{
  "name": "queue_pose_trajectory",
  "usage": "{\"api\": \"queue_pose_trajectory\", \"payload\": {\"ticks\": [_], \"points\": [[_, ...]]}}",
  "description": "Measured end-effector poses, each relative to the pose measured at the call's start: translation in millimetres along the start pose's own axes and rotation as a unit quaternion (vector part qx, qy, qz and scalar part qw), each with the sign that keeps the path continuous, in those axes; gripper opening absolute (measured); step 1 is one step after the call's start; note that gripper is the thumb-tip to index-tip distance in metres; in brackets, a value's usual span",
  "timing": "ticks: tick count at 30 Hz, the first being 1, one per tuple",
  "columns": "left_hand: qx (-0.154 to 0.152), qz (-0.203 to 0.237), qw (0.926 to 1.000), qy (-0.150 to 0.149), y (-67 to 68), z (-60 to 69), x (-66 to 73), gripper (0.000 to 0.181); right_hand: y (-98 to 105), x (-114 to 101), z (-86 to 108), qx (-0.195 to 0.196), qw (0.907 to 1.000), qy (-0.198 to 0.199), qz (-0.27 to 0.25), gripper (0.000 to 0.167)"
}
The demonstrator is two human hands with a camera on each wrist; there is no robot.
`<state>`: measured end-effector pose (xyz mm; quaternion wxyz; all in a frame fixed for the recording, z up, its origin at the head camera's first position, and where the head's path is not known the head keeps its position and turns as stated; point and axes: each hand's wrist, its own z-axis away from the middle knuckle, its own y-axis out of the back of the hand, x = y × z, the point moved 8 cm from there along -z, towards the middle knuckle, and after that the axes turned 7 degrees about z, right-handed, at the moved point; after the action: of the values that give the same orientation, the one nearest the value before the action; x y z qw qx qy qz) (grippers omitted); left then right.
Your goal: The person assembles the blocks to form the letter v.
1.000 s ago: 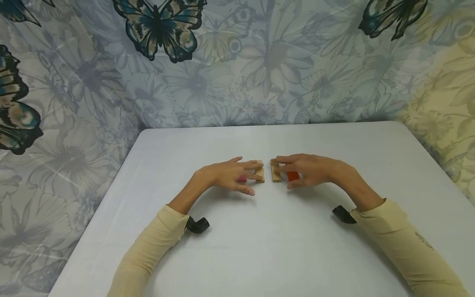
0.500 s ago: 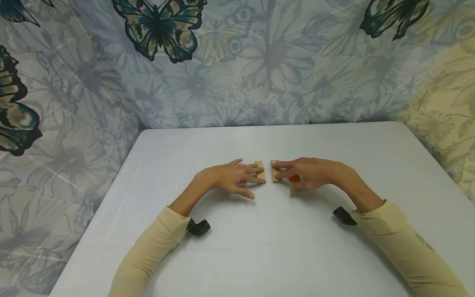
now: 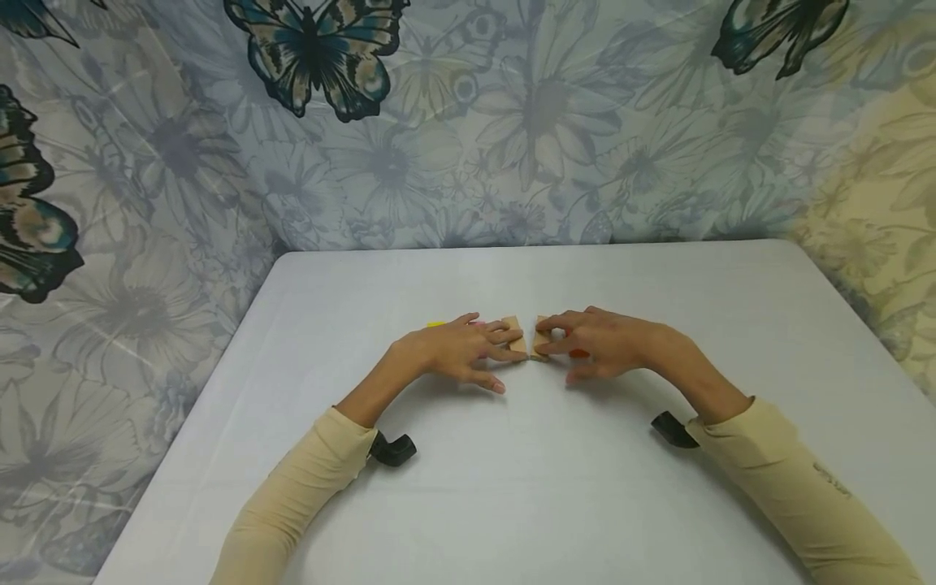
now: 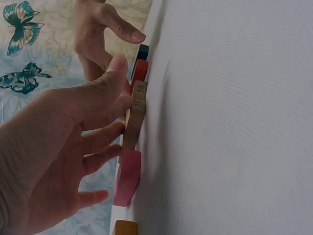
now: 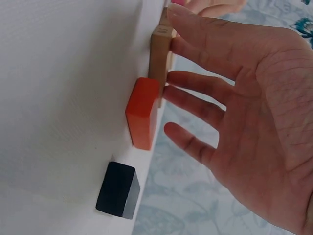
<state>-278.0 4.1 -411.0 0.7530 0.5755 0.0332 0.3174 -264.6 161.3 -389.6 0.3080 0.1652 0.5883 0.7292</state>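
Observation:
Two small pale wooden blocks lie side by side on the white table, their near ends almost meeting in the head view. Straight fingers of my left hand point(image 3: 461, 349) rest on the left wooden block point(image 4: 133, 128), which has printed digits on its end. My right hand point(image 3: 617, 341) touches the right wooden block point(image 5: 158, 56) with its fingertips, the fingers slightly bent and spread. A pink block point(image 4: 128, 176) stands just beside the left wooden block, below the left hand. Under the right palm is an orange-red block point(image 5: 142, 111), partly hidden in the head view.
A dark block point(image 5: 116, 190) stands beyond the orange-red one in the right wrist view. Behind the left wrist a yellow block point(image 3: 435, 324) peeks out. The white table point(image 3: 468, 487) ends at a patterned cloth backdrop point(image 3: 541, 162) with flowers and butterflies.
The two wooden blocks have come closer together, their near ends turning inward. The right hand's fingers have bent a little more. A yellow block now shows behind the left wrist.

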Motion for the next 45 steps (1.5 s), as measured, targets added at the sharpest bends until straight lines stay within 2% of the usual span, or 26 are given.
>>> {"api": "queue_pose_trajectory", "payload": {"ticks": [10,24,31,40,45], "points": [[0.003,-0.025,0.9997,0.004,1.8,0.6,0.8,0.07,1.5,-1.0,-1.9,0.002,0.9999,0.003,0.013,0.064],[0.008,-0.032,0.9994,-0.001,3.9,-0.5,1.6,0.068,4.4,2.8,1.3,-0.003,1.0,-0.009,0.001,0.061],[0.003,-0.017,0.9998,0.0,0.4,-2.9,1.5,0.069,1.4,3.2,3.8,-0.014,0.9996,-0.017,-0.018,0.062],[0.03,-0.025,0.9992,0.008,8.0,1.4,2.3,0.066,8.3,0.7,3.2,0.02,0.9994,0.004,0.027,0.055],[0.037,-0.008,0.9993,0.001,10.0,3.9,2.5,0.073,11.4,-0.2,4.0,0.031,0.9992,0.013,0.021,0.053]]}}
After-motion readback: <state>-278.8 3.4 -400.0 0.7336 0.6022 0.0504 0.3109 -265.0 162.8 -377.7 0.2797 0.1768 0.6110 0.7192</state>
